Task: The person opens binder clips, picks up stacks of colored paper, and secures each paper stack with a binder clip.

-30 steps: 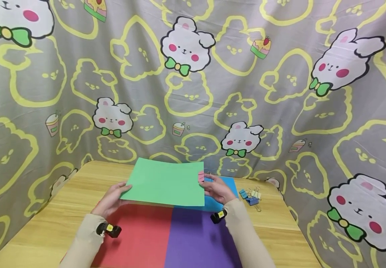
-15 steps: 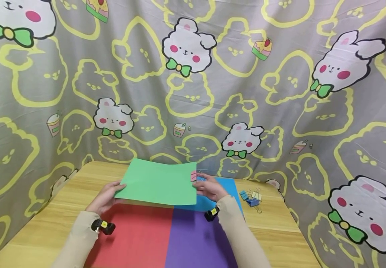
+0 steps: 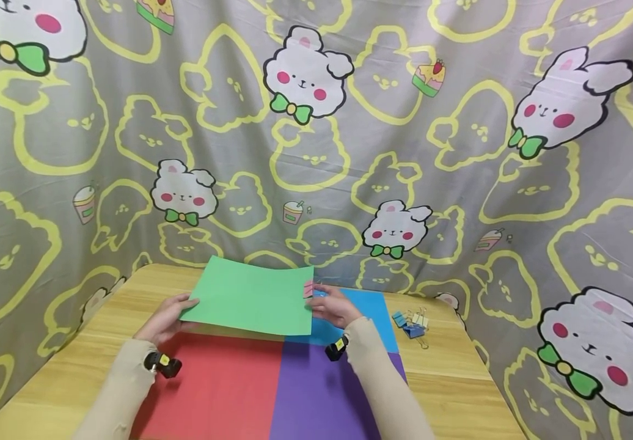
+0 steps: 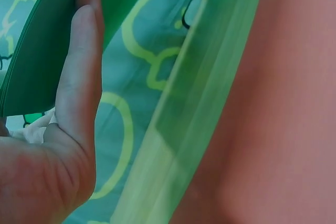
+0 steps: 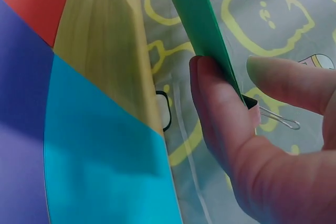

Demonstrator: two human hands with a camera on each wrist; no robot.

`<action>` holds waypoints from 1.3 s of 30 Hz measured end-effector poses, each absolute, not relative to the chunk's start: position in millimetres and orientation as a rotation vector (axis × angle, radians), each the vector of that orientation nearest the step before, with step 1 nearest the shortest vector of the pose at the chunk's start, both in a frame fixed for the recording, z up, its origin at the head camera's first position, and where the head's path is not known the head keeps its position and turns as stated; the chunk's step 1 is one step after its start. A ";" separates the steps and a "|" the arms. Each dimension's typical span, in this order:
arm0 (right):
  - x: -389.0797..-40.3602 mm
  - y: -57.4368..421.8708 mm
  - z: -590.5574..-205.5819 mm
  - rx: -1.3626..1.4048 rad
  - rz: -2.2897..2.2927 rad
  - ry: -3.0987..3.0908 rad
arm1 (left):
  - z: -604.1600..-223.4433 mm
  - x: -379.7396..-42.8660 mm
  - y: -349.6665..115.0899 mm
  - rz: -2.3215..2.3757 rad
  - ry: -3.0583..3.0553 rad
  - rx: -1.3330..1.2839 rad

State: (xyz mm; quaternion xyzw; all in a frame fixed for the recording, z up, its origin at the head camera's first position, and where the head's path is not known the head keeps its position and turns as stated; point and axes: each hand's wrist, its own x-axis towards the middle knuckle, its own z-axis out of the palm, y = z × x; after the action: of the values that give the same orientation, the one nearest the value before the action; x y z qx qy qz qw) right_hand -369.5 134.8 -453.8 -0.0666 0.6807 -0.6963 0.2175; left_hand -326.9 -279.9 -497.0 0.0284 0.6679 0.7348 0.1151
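A stack of green paper sheets (image 3: 250,296) is held tilted above the table. At its left edge, my left hand (image 3: 164,319) pinches it, thumb on top and fingers beneath. In the left wrist view those fingers (image 4: 79,77) lie straight along the underside of the green sheets (image 4: 39,51). A pink binder clip (image 3: 308,289) is clamped on the right edge. Beside it is my right hand (image 3: 337,305). In the right wrist view its fingers (image 5: 226,103) lie against the underside of the sheets, while the thumb (image 5: 283,77) stands apart from them near the clip's wire handle (image 5: 281,118).
Below lie red paper (image 3: 212,385), purple paper (image 3: 322,391) and blue paper (image 3: 368,311) on the wooden table (image 3: 448,379). Several loose binder clips (image 3: 412,322) sit at the back right. A patterned curtain (image 3: 316,146) hangs behind the table.
Both hands have shifted left with the green sheets. The right thumb has stayed near the clip, and more of the blue paper now shows on the right.
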 end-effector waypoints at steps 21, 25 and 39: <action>-378.5 104.3 -471.4 -0.076 -1.886 1.938 | -512.6 -333.3 -301.0 2.118 1.991 0.050; -377.3 100.4 -474.7 -0.076 -1.867 1.947 | -516.1 -334.9 -304.4 2.123 1.986 0.053; -378.5 87.7 -483.2 -0.119 -1.836 1.911 | -526.2 -338.9 -318.9 2.057 2.046 0.048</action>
State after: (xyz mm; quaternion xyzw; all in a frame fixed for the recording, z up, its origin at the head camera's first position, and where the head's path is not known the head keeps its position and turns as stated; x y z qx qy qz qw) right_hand -378.5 87.7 -483.2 -0.0436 0.6990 -0.6715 0.2422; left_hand -338.9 -318.9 -526.2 0.0165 0.7000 0.7038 0.1197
